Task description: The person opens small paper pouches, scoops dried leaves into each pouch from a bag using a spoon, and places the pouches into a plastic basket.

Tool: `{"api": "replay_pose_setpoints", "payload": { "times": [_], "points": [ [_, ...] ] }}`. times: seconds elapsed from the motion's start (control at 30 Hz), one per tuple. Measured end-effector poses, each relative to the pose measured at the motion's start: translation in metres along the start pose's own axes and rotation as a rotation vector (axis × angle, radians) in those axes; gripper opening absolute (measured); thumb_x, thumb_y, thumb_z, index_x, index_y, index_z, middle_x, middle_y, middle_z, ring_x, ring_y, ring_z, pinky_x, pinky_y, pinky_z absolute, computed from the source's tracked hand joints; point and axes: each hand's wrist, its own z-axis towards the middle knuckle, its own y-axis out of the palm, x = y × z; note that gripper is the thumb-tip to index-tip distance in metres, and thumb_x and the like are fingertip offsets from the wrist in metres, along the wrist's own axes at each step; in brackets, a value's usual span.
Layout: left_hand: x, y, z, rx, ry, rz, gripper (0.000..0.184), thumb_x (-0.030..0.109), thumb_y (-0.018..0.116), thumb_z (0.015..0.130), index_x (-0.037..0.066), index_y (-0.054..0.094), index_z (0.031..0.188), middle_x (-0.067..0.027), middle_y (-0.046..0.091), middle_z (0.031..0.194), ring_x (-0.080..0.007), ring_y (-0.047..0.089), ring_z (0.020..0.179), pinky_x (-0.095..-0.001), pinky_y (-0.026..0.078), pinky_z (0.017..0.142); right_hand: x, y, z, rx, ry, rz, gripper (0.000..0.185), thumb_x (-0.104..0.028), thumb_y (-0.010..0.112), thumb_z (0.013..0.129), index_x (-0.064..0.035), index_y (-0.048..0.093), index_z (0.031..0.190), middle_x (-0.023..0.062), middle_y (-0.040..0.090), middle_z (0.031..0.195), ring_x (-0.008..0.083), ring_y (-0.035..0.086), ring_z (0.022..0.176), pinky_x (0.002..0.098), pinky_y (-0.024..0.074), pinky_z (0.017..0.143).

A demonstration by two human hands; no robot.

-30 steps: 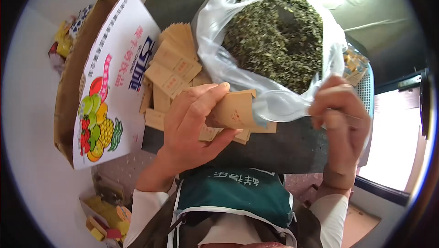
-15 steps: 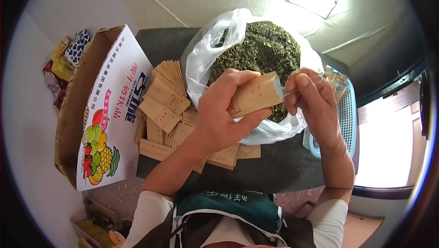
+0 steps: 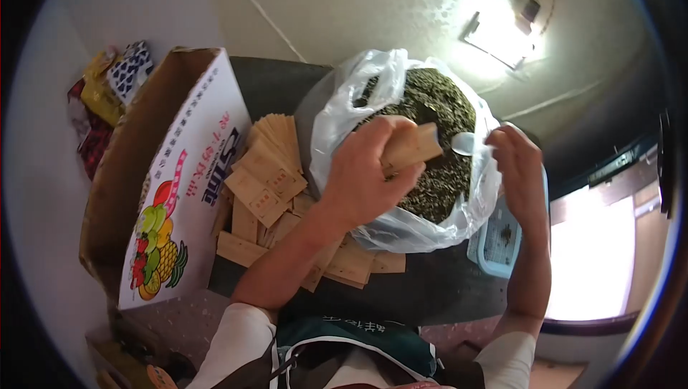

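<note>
My left hand (image 3: 376,174) is wrapped around a small brown paper packet (image 3: 414,149), whose mouth points right over the bag. My right hand (image 3: 517,163) is at the bag's right rim, closed on a small pale spoon (image 3: 464,144). The spoon's bowl lies over the dried leaves (image 3: 441,102), and the fingers are slightly blurred. A translucent plastic bag (image 3: 333,127) with its top folded down holds the leaves. Left of it, several flat paper packets (image 3: 265,181) lie overlapping on the dark table.
A large white printed carton (image 3: 183,195) stands open at the left. Beside the bag on the right is a light blue basket (image 3: 494,263). A bright lamp (image 3: 499,30) shines at the back, and patterned cloths or bags (image 3: 107,88) sit far left.
The spoon has come out of the packet's mouth and is now over the leaves. My right hand has moved slightly right and down, and the view has shifted.
</note>
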Motion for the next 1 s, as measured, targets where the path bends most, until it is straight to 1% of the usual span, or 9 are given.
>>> {"api": "replay_pose_setpoints", "payload": {
  "times": [0.07, 0.13, 0.2, 0.23, 0.27, 0.37, 0.53, 0.73, 1.0],
  "points": [
    [-0.003, 0.000, 0.001, 0.009, -0.090, -0.105, 0.043, 0.005, 0.074, 0.081, 0.004, 0.057, 0.120, -0.0074, 0.064, 0.108, -0.0125, 0.062, 0.096, -0.0278, 0.053, 0.080, 0.009, 0.019, 0.009, 0.001, -0.150, -0.205, 0.025, -0.020, 0.052, 0.099, 0.0020, 0.063, 0.097, 0.0142, 0.065, 0.081, 0.0239, 0.062, 0.071, 0.0361, 0.0476, 0.069],
    [-0.004, -0.002, -0.001, -0.026, -0.115, -0.147, 0.044, 0.002, 0.073, 0.082, 0.003, 0.056, 0.123, -0.0069, 0.062, 0.110, -0.0107, 0.060, 0.100, -0.0260, 0.053, 0.081, 0.005, 0.036, 0.016, -0.074, -0.121, -0.219, 0.024, -0.019, 0.051, 0.098, 0.0010, 0.065, 0.102, 0.0196, 0.065, 0.085, 0.0298, 0.063, 0.074, 0.0389, 0.0486, 0.072],
    [-0.002, -0.006, 0.003, -0.013, -0.134, -0.184, 0.047, -0.002, 0.072, 0.082, 0.001, 0.054, 0.124, -0.0078, 0.061, 0.115, -0.0114, 0.060, 0.103, -0.0257, 0.053, 0.083, 0.013, 0.058, 0.022, -0.139, -0.081, -0.034, 0.024, -0.018, 0.050, 0.098, 0.0014, 0.064, 0.101, 0.0181, 0.065, 0.082, 0.0292, 0.063, 0.072, 0.0389, 0.0487, 0.071],
    [-0.002, -0.006, 0.004, -0.013, -0.146, -0.232, 0.050, -0.005, 0.073, 0.080, -0.001, 0.052, 0.126, -0.0085, 0.059, 0.119, -0.0121, 0.059, 0.106, -0.0255, 0.054, 0.084, 0.017, 0.067, 0.026, -0.157, -0.118, 0.041, 0.025, -0.020, 0.051, 0.099, 0.0016, 0.064, 0.100, 0.0137, 0.064, 0.076, 0.0224, 0.062, 0.068, 0.0358, 0.0478, 0.066],
    [-0.003, -0.007, 0.005, -0.013, -0.149, -0.228, 0.050, -0.005, 0.073, 0.080, -0.001, 0.052, 0.126, -0.0085, 0.059, 0.119, -0.0121, 0.059, 0.106, -0.0255, 0.054, 0.084, 0.018, 0.073, 0.028, -0.159, -0.117, 0.046, 0.025, -0.020, 0.051, 0.099, 0.0016, 0.064, 0.100, 0.0137, 0.064, 0.076, 0.0224, 0.062, 0.068, 0.0358, 0.0478, 0.066],
    [-0.005, -0.009, 0.005, -0.019, -0.146, -0.235, 0.051, -0.005, 0.073, 0.080, -0.002, 0.051, 0.126, -0.0086, 0.058, 0.120, -0.0120, 0.059, 0.107, -0.0254, 0.054, 0.084, 0.022, 0.086, 0.033, -0.284, 0.135, 0.385, 0.029, -0.026, 0.051, 0.102, -0.0011, 0.066, 0.097, 0.0015, 0.061, 0.073, 0.0073, 0.056, 0.064, 0.0244, 0.0437, 0.058],
    [-0.007, -0.015, 0.005, -0.018, -0.186, -0.221, 0.049, -0.003, 0.074, 0.080, -0.002, 0.054, 0.124, -0.0084, 0.060, 0.117, -0.0119, 0.060, 0.105, -0.0255, 0.054, 0.083, 0.031, 0.068, 0.038, -0.223, 0.262, 0.561, 0.029, -0.028, 0.049, 0.104, -0.0056, 0.067, 0.098, -0.0009, 0.060, 0.075, 0.0062, 0.054, 0.063, 0.0212, 0.0446, 0.058],
    [-0.007, -0.010, 0.005, -0.028, -0.138, -0.033, 0.049, -0.001, 0.076, 0.080, -0.001, 0.055, 0.124, -0.0087, 0.061, 0.117, -0.0126, 0.061, 0.103, -0.0263, 0.055, 0.082, 0.028, 0.025, 0.037, -0.129, 0.160, 0.622, 0.032, -0.028, 0.048, 0.105, -0.0037, 0.065, 0.096, -0.0005, 0.056, 0.072, 0.0065, 0.049, 0.061, 0.0220, 0.0407, 0.057],
    [-0.002, 0.000, 0.003, 0.002, -0.037, 0.021, 0.050, 0.007, 0.079, 0.077, 0.001, 0.056, 0.120, -0.0106, 0.061, 0.113, -0.0183, 0.061, 0.103, -0.0321, 0.052, 0.086, -0.007, 0.010, 0.026, -0.316, 0.149, 0.554, 0.029, -0.024, 0.046, 0.105, -0.0037, 0.064, 0.094, -0.0002, 0.056, 0.073, 0.0069, 0.048, 0.062, 0.0224, 0.0394, 0.059]
  ]
}}
